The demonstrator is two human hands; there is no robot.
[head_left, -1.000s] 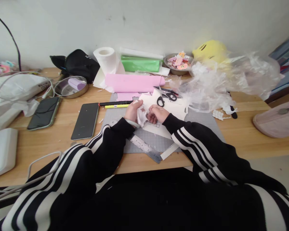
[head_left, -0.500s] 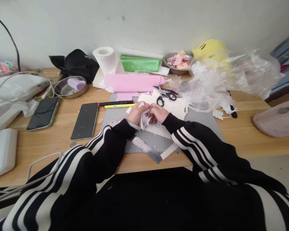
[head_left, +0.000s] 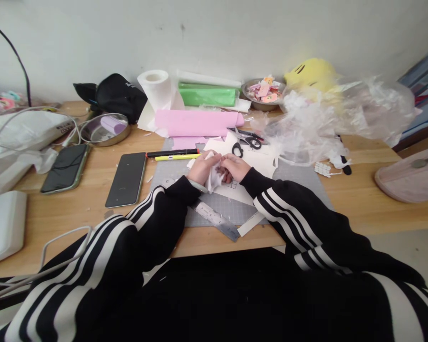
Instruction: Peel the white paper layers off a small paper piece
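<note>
My left hand (head_left: 200, 170) is closed around a crumpled white tissue (head_left: 214, 179), part of which hangs below the fingers. Fingertips of my right hand (head_left: 236, 168) meet the left ones at the tissue's upper edge, closed in a pinch; what lies between them is too small to make out. Both hands are over a cream paper sheet (head_left: 242, 195) with a small drawn grid, lying on a grey cutting mat (head_left: 306, 183). Black-handled scissors (head_left: 237, 150) rest on the sheet just beyond my right hand. A metal ruler (head_left: 217, 218) lies nearer my body.
Left of the mat are two phones (head_left: 126, 180), a red-and-black pen (head_left: 171, 153) and a yellow pen (head_left: 176, 157). Behind stand a paper roll (head_left: 156, 90), rolled pink sheet (head_left: 199, 123) and a metal bowl (head_left: 266, 104). Plastic bags (head_left: 306, 123) and a pink case (head_left: 410, 173) are at right.
The tissue's lower part has shifted slightly, and the right fingers have curled in a little under it. Both hands stay in the same place.
</note>
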